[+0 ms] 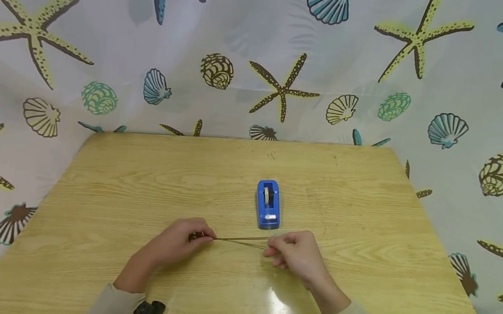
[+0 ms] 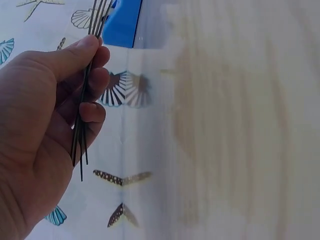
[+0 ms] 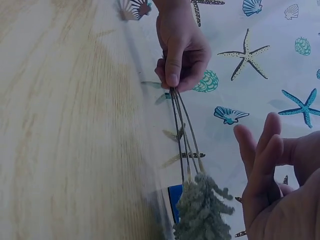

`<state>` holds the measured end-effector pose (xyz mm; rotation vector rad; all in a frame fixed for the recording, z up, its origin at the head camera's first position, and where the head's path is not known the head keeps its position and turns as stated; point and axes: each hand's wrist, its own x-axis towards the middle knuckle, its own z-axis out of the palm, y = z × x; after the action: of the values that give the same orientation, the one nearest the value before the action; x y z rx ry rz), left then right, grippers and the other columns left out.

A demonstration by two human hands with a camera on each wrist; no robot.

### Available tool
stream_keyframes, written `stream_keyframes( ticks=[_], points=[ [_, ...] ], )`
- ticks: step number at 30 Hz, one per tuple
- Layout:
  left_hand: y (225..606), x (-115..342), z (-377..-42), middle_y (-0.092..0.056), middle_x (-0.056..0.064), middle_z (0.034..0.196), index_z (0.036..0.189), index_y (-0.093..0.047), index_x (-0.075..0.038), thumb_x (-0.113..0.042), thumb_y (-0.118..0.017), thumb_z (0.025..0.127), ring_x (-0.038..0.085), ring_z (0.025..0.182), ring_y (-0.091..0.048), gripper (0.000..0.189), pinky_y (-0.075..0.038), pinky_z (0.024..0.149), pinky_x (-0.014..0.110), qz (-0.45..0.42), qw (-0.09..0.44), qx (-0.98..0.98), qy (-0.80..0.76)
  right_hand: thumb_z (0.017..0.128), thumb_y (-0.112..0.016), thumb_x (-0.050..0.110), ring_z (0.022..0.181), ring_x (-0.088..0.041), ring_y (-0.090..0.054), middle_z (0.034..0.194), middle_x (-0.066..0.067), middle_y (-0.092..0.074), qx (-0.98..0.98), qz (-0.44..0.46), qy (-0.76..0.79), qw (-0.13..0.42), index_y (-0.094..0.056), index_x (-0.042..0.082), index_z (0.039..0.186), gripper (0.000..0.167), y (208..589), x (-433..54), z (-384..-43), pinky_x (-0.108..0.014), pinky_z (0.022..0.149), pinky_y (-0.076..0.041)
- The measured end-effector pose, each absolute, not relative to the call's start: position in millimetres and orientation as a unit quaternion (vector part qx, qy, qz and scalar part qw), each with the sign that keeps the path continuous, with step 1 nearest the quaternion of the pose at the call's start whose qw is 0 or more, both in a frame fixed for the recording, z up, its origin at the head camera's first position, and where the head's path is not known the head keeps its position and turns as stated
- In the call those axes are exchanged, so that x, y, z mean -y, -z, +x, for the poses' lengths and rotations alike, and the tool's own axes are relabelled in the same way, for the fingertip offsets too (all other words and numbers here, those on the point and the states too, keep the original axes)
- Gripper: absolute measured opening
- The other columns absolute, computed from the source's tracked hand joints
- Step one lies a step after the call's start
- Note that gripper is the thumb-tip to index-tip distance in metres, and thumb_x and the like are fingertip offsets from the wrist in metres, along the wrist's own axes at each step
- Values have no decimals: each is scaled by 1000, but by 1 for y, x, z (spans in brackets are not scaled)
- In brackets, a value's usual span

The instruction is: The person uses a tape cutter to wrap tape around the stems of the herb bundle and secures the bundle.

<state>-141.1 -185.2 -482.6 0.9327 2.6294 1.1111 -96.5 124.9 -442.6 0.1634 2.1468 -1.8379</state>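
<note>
My left hand (image 1: pixel 181 239) pinches several thin, dark stems (image 1: pixel 239 239) between thumb and fingers, low over the table. Their lower ends stick out below its fingers in the left wrist view. The stems fan apart towards my right hand (image 1: pixel 295 253). In the right wrist view they run to a fuzzy grey-green tuft (image 3: pixel 202 207), shaped like a small bushy tree. Beside this tuft, the fingers of my right hand are loosely bent, with a gap between them and it.
A blue tape dispenser (image 1: pixel 268 211) stands on the wooden table (image 1: pixel 146 179), just beyond the hands. Cloth printed with shells and starfish (image 1: pixel 181 37) hangs behind the table and along both sides.
</note>
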Motion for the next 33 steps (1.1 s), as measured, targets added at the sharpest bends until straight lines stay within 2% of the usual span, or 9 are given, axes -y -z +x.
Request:
stream_keyframes(
  ticks=[6,11,19,26,33],
  points=[
    [483,162,-148,-68,-7,93,103,-74,-16,-19,-64,98,1,80,-59,12,-52,70,24,330,59,-864,-375,94,-67,15,53,-12,-65,79,-13,-76,-751,56,640,153,-72,-9,102,26,442,-124,-97,-28,55,-56],
    [480,148,-150,-69,-5,91,103,-76,-14,-17,-65,98,2,78,-58,12,-52,69,23,328,57,-863,-380,94,-66,17,54,-12,-66,79,-13,-76,-750,57,641,155,-71,-9,105,28,444,-125,-98,-27,54,-56],
    [479,127,-149,-69,-7,87,99,-78,-11,-14,-68,96,2,74,-55,12,-50,66,22,332,54,-861,-382,95,-66,18,53,-10,-66,80,-14,-76,-746,56,645,156,-71,-10,107,31,454,-123,-94,-21,49,-50],
    [486,114,-130,-70,-6,88,99,-78,-9,-13,-67,96,0,77,-57,12,-51,68,21,319,76,-861,-389,95,-66,20,50,-9,-65,77,-11,-76,-741,63,644,179,-73,-9,102,31,471,-121,-80,-20,46,-46],
    [479,97,-146,-69,-7,87,98,-78,-10,-13,-67,96,1,75,-57,12,-51,68,21,334,54,-862,-377,95,-67,23,49,-8,-64,81,-14,-77,-747,58,646,147,-73,-8,103,32,471,-125,-90,-19,44,-42]
  ],
)
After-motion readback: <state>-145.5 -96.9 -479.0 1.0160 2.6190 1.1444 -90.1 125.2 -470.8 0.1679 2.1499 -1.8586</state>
